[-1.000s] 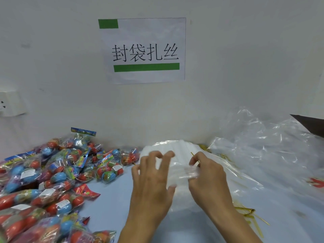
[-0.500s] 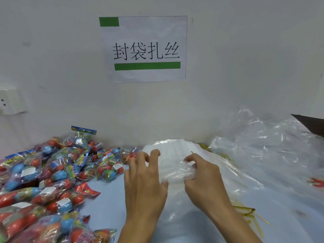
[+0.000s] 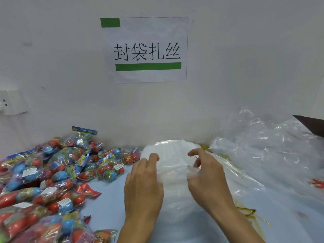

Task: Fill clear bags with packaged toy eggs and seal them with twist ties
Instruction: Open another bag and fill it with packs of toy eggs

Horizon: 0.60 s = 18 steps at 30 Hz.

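A stack of flat clear bags (image 3: 172, 155) lies on the pale blue table (image 3: 108, 204) in front of me. My left hand (image 3: 143, 186) rests on the stack's left side, fingers curled onto the plastic. My right hand (image 3: 208, 176) pinches a crumpled edge of the top bag between thumb and fingers. A big pile of packaged toy eggs (image 3: 49, 176), red and blue in printed wrappers, covers the table to the left. Gold twist ties (image 3: 250, 213) lie by my right wrist; more gold twist ties (image 3: 204, 147) poke out behind the stack.
A heap of crumpled clear plastic (image 3: 266, 144) fills the right side against the white wall. A printed paper sign (image 3: 147, 50) hangs on the wall. A wall socket (image 3: 10, 102) sits at the far left. A dark flap (image 3: 312, 125) juts in at the right edge.
My left hand has slid left and down onto the stack with its fingers curling in. My right hand has lifted and drawn the pinched bag edge a little to the right.
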Each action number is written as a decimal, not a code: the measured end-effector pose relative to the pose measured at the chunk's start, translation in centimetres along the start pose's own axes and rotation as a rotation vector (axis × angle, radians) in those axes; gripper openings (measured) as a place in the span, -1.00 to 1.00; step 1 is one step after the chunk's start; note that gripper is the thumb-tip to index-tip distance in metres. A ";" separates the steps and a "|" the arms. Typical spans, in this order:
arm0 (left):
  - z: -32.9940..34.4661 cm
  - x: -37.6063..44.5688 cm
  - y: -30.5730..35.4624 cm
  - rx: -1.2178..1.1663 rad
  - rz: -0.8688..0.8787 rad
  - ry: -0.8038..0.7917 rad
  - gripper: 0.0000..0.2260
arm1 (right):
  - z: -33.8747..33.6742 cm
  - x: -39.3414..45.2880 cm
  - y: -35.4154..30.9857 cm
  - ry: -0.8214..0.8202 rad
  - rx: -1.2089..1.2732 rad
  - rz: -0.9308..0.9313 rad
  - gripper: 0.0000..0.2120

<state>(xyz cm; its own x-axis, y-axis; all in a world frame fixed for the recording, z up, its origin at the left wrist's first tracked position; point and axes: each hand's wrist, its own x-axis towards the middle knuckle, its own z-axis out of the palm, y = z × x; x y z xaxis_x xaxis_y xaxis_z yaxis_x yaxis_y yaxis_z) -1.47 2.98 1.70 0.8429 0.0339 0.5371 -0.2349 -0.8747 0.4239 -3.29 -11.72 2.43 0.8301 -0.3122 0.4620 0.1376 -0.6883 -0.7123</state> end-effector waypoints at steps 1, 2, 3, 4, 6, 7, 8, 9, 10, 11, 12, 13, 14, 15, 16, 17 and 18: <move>-0.1 0.1 -0.2 0.007 -0.041 -0.009 -0.58 | 0.0 -0.1 0.0 0.006 -0.041 0.019 -0.63; -0.3 0.1 -0.3 0.010 -0.091 0.000 -0.61 | -0.1 -0.1 0.1 0.015 -0.109 0.054 -0.64; -0.4 0.1 -0.4 0.016 -0.134 0.016 -0.63 | -0.2 -0.1 0.1 0.013 -0.187 0.098 -0.63; -0.4 0.1 -0.4 0.029 -0.150 0.035 -0.64 | -0.3 -0.2 0.2 -0.007 -0.249 0.146 -0.59; -0.3 0.0 -0.1 0.031 -0.141 0.071 -0.66 | -0.4 -0.2 0.2 -0.083 -0.279 0.222 -0.54; -0.3 -0.1 0.0 -0.003 -0.152 0.099 -0.69 | -0.4 -0.2 0.2 -0.106 -0.255 0.240 -0.56; -0.3 0.0 0.1 -0.071 -0.188 0.119 -0.72 | -0.5 -0.1 0.2 -0.101 -0.199 0.250 -0.62; -0.4 0.1 0.2 -0.172 -0.253 0.125 -0.72 | -0.6 0.0 0.2 -0.077 -0.118 0.263 -0.68; -0.4 0.3 0.1 -0.296 -0.343 0.108 -0.70 | -0.7 0.1 0.1 -0.055 -0.031 0.278 -0.72; -0.3 0.4 0.1 -0.420 -0.425 0.071 -0.67 | -0.7 0.2 0.0 -0.043 0.055 0.301 -0.75; -0.2 0.5 0.1 -0.512 -0.478 0.029 -0.66 | -0.7 0.3 -0.1 -0.046 0.143 0.335 -0.76; 0.1 0.6 0.0 -0.559 -0.499 -0.001 -0.68 | -0.6 0.3 -0.3 -0.063 0.230 0.373 -0.76; 0.2 0.5 -0.1 -0.567 -0.502 -0.015 -0.71 | -0.5 0.2 -0.3 -0.084 0.287 0.404 -0.76; 0.3 0.5 -0.2 -0.548 -0.496 -0.015 -0.71 | -0.3 0.1 -0.3 -0.094 0.300 0.417 -0.77; 0.3 0.4 -0.3 -0.507 -0.476 -0.006 -0.68 | -0.2 0.1 -0.1 -0.081 0.256 0.404 -0.79; 0.2 0.4 -0.5 -0.454 -0.442 0.010 -0.64 | -0.2 0.2 0.2 -0.044 0.164 0.371 -0.82; 0.1 0.3 -0.5 -0.397 -0.401 0.033 -0.61 | -0.3 0.3 0.6 0.004 0.060 0.334 -0.85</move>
<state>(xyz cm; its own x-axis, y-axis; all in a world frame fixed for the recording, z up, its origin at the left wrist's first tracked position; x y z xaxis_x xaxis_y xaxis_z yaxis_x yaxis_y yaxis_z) -1.07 3.37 1.63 0.8895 0.3467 0.2977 -0.0693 -0.5416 0.8378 -3.10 -12.40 2.32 0.8325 -0.5168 0.1998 -0.1102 -0.5079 -0.8543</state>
